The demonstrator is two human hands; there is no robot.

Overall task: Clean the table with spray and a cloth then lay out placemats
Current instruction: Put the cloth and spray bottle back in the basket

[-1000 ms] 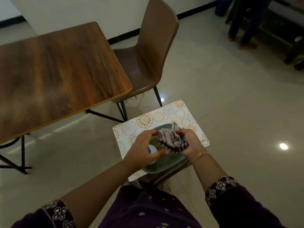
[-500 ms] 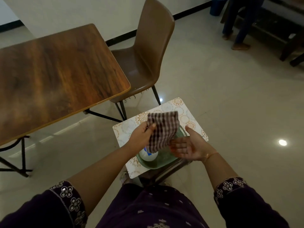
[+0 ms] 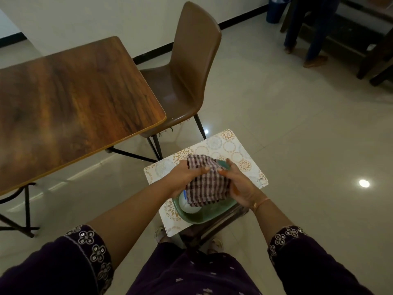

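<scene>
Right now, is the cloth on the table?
No, the left hand and right hand hold the cloth over the basin, off the table.

Single wide view from the wearer's head, aimed forward and down, close over the cloth (image 3: pixel 207 179), tabletop (image 3: pixel 74 99) off left, chair (image 3: pixel 187 71) straight ahead.

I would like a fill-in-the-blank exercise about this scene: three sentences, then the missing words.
1. The left hand and the right hand both hold a checked ____.
2. The green tray stands on a patterned ____.
3. The brown chair stands beside the wooden ____.
Missing words: cloth; placemat; table.
</scene>
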